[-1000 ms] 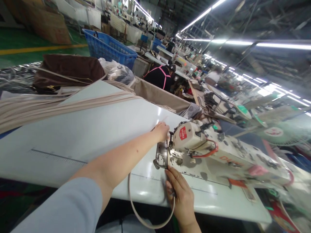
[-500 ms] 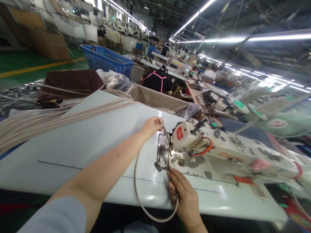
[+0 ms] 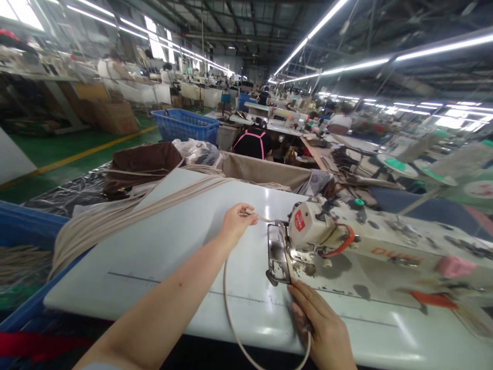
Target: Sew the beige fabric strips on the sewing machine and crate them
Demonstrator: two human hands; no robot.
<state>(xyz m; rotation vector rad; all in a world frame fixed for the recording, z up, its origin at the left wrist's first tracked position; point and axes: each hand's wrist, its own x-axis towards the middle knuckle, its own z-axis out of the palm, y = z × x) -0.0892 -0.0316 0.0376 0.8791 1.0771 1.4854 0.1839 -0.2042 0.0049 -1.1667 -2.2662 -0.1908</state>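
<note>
A narrow beige strap [image 3: 228, 300] runs through the sewing machine [image 3: 314, 223], under its needle area, and hangs in a loop over the front edge of the table. My left hand [image 3: 235, 222] pinches the strap behind and left of the metal needle plate [image 3: 277, 252]. In front of the plate, my right hand [image 3: 321, 324] is closed on the strap, its fingertips by the plate's near edge. The needle itself is too small to make out.
Many beige straps [image 3: 154, 205] lie across the white table [image 3: 173, 246] at left. Behind it are a fabric-lined bin [image 3: 262, 172], a brown bag [image 3: 142, 164] and a blue crate [image 3: 187, 126]. A person in black [image 3: 252, 144] bends over beyond.
My left hand has moved left, away from the machine head, and the strap behind the plate now bends leftward with it. My right hand stays by the plate. The camera view has turned left.
</note>
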